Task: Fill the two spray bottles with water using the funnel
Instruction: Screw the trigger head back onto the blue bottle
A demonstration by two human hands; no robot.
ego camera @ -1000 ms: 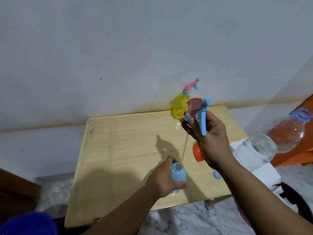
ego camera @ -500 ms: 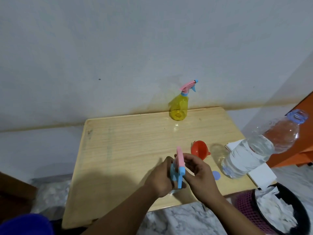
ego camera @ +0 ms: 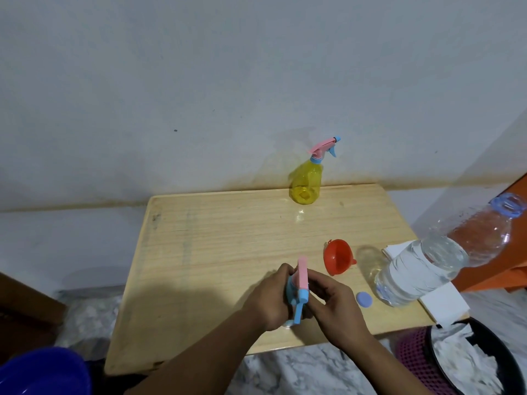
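There is only one view, from a camera on the person's head, so no part of the scene is shared with another view. It looks forward and down over a wooden table (ego camera: pixel 216 252) toward the grey wall (ego camera: pixel 199 81) behind it. The near table edge and both forearms are close under the lens, and the wide angle bends things at the picture's sides.

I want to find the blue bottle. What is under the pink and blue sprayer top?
The sprayer top sits on a blue bottle, gripped by the left hand and right hand. Only a sliver of blue shows; the hands cover the rest.
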